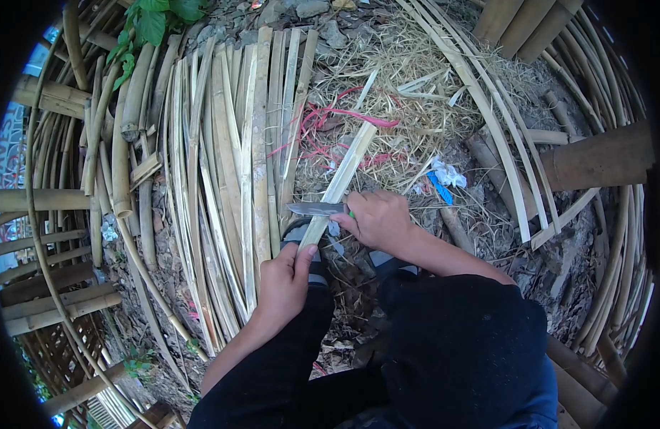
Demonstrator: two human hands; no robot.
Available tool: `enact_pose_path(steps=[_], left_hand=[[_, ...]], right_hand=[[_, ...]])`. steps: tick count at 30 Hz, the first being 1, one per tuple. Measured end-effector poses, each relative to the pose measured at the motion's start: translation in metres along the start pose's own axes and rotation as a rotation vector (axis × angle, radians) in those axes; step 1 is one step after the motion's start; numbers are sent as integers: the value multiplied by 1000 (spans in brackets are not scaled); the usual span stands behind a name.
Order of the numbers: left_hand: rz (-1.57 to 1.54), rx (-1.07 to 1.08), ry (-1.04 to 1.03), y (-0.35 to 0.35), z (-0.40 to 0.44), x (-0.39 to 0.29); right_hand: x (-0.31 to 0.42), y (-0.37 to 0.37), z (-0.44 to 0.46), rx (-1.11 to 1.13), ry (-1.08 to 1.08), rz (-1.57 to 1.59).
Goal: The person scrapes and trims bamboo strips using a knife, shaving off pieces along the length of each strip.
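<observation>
My left hand (285, 281) is closed round the near end of a pale split bamboo strip (349, 163), thumb on top. The strip points away from me, slanting up to the right. A knife (314, 209) is in my right hand (382, 223), its fingers wrapped round a handle of which only a bit of green shows. The grey blade points left and lies across the strip, just beyond my left hand. Part of the handle is hidden by my fingers.
Many split bamboo strips (260, 143) lie side by side on the left. Shavings (408, 100) and pink plastic string (362, 115) cover the ground ahead. Long curved strips (487, 114) lie to the right, near thick bamboo poles (594, 159). Bamboo fencing (47, 200) stands at far left.
</observation>
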State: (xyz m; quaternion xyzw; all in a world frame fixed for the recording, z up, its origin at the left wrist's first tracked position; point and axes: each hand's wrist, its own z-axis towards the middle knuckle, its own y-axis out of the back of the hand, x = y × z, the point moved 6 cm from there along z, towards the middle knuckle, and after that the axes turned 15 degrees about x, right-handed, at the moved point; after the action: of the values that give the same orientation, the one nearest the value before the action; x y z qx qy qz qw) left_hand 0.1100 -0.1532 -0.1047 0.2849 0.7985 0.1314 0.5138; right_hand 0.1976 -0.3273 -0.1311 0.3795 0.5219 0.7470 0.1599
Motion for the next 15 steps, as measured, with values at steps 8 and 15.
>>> enact_pose_path(steps=[8,15], left_hand=[[29,-49,6,4,-2,4],[-27,-25,27,3,-1,10]], right_hand=[[-26,7,-5,-14,-114,-115],[-59,33,3,-166,-123,-255]])
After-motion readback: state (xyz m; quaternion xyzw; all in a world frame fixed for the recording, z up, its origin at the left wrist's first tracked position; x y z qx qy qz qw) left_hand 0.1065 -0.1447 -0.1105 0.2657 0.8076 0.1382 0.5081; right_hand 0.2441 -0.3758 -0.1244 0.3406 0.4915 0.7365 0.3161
